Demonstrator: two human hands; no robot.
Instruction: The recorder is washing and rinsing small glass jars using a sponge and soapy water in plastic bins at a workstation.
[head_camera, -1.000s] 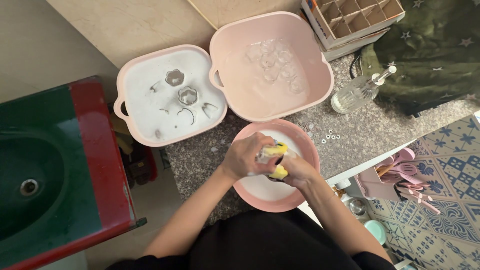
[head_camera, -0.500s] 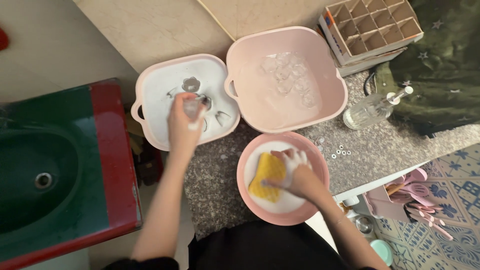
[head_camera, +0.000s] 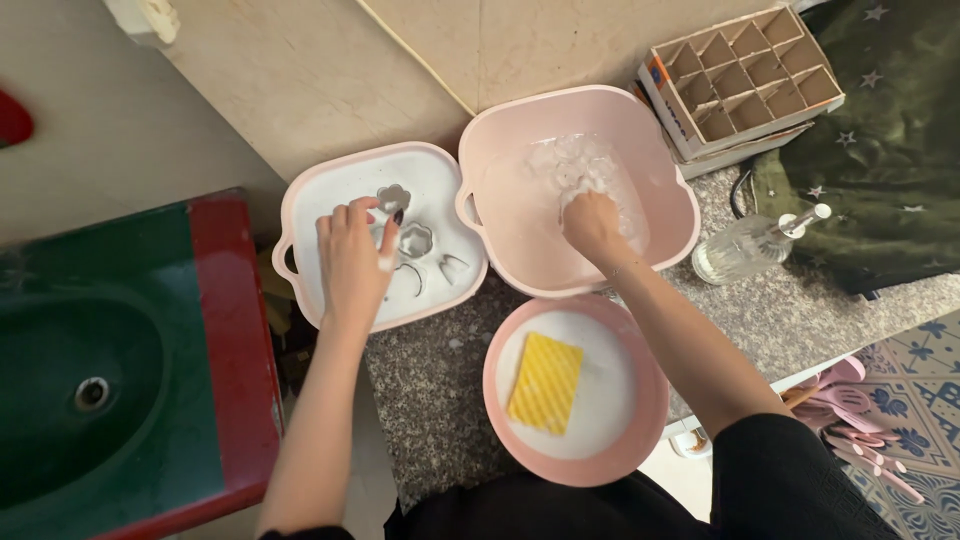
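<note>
Pink plastic is under both my hands: my left hand (head_camera: 355, 255) hovers over the square pink tub with the white inside (head_camera: 300, 200), fingers loosely curled and tips pointing down at the small metal cookie cutters (head_camera: 414, 240) lying just beyond my fingertips, one flower-shaped cutter (head_camera: 393, 197) a little farther out; I cannot tell whether my fingers pinch any of them. My right hand (head_camera: 590, 222) is sunk into the deeper pink square basin (head_camera: 500, 150), which touches the tub on its far side from my left hand, and it is bunched into a loose fist among clear, wet, glassy pieces (head_camera: 560, 165); whether it grips one I cannot tell. Close to my body, between my two forearms, sits a round pink bowl (head_camera: 500, 395) with a yellow ribbed sponge (head_camera: 545, 382) lying flat in it, touched by neither hand. All three stand on a speckled grey stone counter (head_camera: 430, 370). Past my right hand stands a clear glass pump bottle (head_camera: 745, 248), and beyond that an open cardboard box with divider cells (head_camera: 745, 75). Outside my left arm is a green sink with a red rim (head_camera: 120, 350).
</note>
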